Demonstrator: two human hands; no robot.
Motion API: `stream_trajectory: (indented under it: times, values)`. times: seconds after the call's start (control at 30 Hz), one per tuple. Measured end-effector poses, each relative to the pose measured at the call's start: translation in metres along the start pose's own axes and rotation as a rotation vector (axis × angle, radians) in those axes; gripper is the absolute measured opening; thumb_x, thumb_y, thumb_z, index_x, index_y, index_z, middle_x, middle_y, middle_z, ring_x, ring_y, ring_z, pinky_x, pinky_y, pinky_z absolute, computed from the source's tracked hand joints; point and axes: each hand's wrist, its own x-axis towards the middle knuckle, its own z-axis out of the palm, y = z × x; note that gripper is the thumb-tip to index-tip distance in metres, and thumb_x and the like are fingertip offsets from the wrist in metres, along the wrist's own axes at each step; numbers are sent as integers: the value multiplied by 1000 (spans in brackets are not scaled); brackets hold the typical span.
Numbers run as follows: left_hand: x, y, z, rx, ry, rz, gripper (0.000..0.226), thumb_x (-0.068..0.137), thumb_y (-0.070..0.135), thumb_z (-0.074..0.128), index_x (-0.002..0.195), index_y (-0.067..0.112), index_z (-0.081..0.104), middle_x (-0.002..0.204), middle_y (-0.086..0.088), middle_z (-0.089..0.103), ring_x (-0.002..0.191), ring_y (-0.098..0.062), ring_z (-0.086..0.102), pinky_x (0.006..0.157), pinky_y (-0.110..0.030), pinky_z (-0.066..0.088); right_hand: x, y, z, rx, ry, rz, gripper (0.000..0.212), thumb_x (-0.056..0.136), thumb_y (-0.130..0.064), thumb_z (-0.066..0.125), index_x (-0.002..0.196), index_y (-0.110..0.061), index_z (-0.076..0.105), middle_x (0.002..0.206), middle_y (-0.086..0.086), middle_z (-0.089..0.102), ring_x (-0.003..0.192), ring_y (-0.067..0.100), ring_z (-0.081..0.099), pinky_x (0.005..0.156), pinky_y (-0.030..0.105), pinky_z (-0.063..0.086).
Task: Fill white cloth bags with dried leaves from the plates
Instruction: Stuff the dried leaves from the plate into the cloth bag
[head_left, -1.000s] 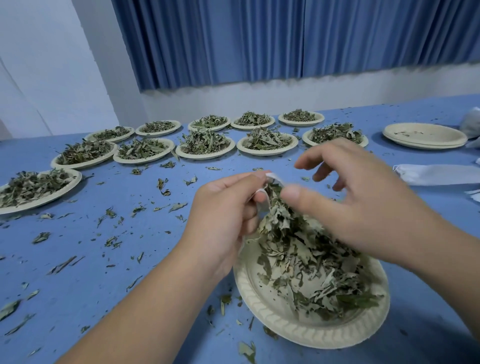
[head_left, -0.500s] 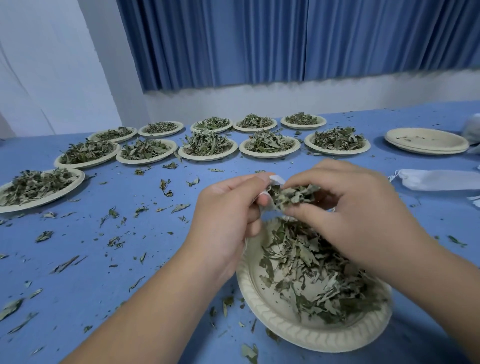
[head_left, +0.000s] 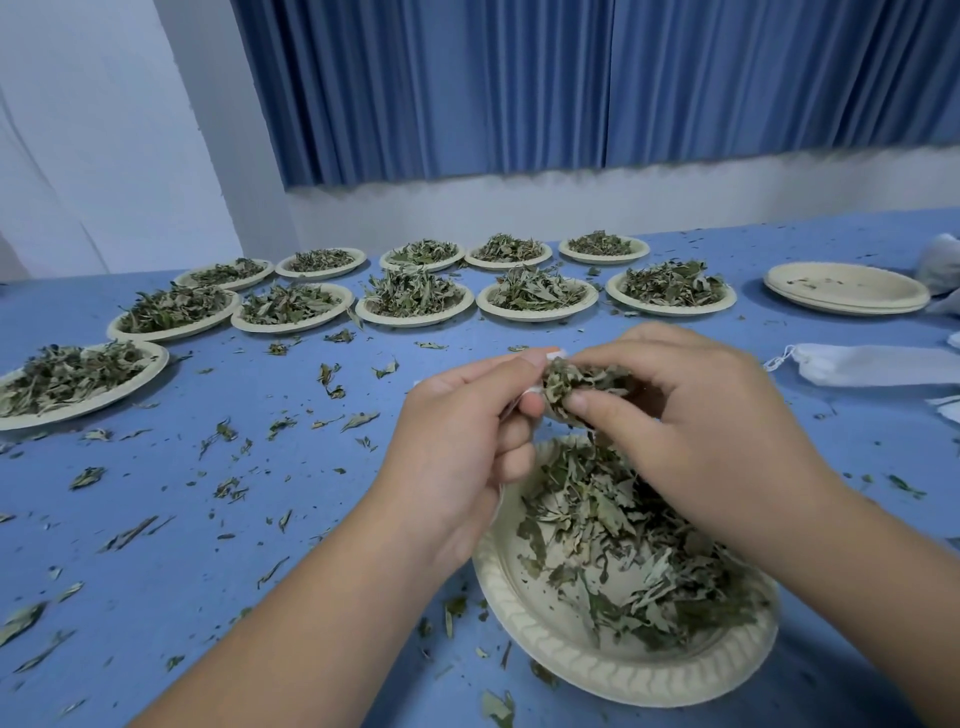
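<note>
Comparing with a second ago, your right hand (head_left: 717, 441) is no longer spread and empty: its fingers now curl round a clump of dried leaves (head_left: 576, 382), thumb underneath, pushed up against the mouth of the white cloth bag (head_left: 557, 354). Your left hand (head_left: 457, 447) sits where it was, thumb and forefinger pinching the bag's rim, the other fingers curled in; only a sliver of white shows between the fingertips, and the rest of the bag is hidden. Both hands meet above the far rim of the near plate (head_left: 597, 670), which holds a loose heap of leaves. Beyond them, filled plates (head_left: 415, 296) stand in rows on the blue table (head_left: 208, 545). To the right are a stack of empty plates (head_left: 847, 288) and a flat spare bag (head_left: 872, 366).
</note>
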Motion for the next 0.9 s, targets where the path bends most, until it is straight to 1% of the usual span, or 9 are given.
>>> stream_trajectory:
  times: [0.13, 0.2, 0.33, 0.43, 0.6, 0.7, 0.77, 0.8, 0.9]
  values:
    - [-1, -2, 2, -20, -28, -23, 27, 91, 9, 59, 67, 12, 70, 53, 0, 48, 33, -4, 23, 30, -12, 21, -1, -1, -1, 22, 132, -14, 15, 73, -27, 77, 84, -29, 67, 60, -9, 56, 64, 7, 52, 58, 18, 40]
    - [-1, -2, 3, -19, -38, -34, 29, 91, 8, 59, 65, 12, 72, 53, 0, 47, 33, -4, 23, 30, -12, 21, -1, -2, -2, -21, 143, -54, 14, 73, -21, 80, 80, -25, 69, 61, -11, 58, 65, 8, 52, 58, 15, 39]
    - [-1, -4, 4, 3, -52, -69, 14, 90, 10, 60, 88, 5, 73, 52, 2, 46, 34, -3, 23, 29, -12, 20, 0, -1, -3, -170, 122, -106, 14, 69, -7, 80, 75, -17, 73, 62, -6, 59, 69, 10, 50, 62, 15, 38]
    - [-1, -5, 5, 20, -39, -73, 16, 91, 10, 60, 96, 1, 72, 51, 3, 45, 34, -3, 23, 29, -12, 20, 2, 0, -3, -187, 57, -118, 13, 68, -6, 80, 75, -15, 74, 65, -4, 60, 68, 11, 50, 64, 15, 39]
    - [1, -2, 3, -12, 27, -41, 21, 90, 10, 61, 77, 8, 77, 51, 2, 45, 34, -4, 21, 30, -12, 19, 3, 3, -8, 120, -116, -43, 20, 79, -14, 73, 97, -22, 75, 87, -14, 65, 79, 4, 63, 75, 17, 50]
    - [0, -2, 4, 0, 17, -50, 20, 89, 10, 61, 77, 8, 77, 51, 2, 45, 34, -4, 22, 30, -12, 20, 3, 4, -6, 171, -76, -34, 23, 79, -7, 73, 87, -29, 75, 75, -11, 68, 66, 3, 66, 67, 15, 51]
    - [-1, -2, 5, 4, 10, -61, 25, 90, 8, 59, 73, 9, 77, 50, 2, 45, 34, -4, 22, 30, -12, 19, 4, 4, -5, 266, -47, 32, 26, 76, -9, 76, 78, -34, 70, 67, -9, 69, 60, 6, 66, 63, 22, 53]
    - [-1, -2, 5, 0, 7, -64, 24, 90, 7, 58, 75, 7, 76, 50, 2, 45, 33, -4, 22, 29, -12, 19, 5, 5, -5, 325, -33, 69, 24, 73, -10, 79, 75, -32, 68, 67, -8, 69, 59, 6, 66, 61, 24, 53]
    - [-1, -2, 5, -5, -16, -75, 16, 91, 5, 54, 86, 3, 69, 50, 2, 44, 33, -3, 21, 29, -12, 18, 7, 7, -6, 345, 12, 81, 23, 64, -18, 84, 71, -25, 63, 65, -13, 65, 56, 1, 56, 56, 11, 42]
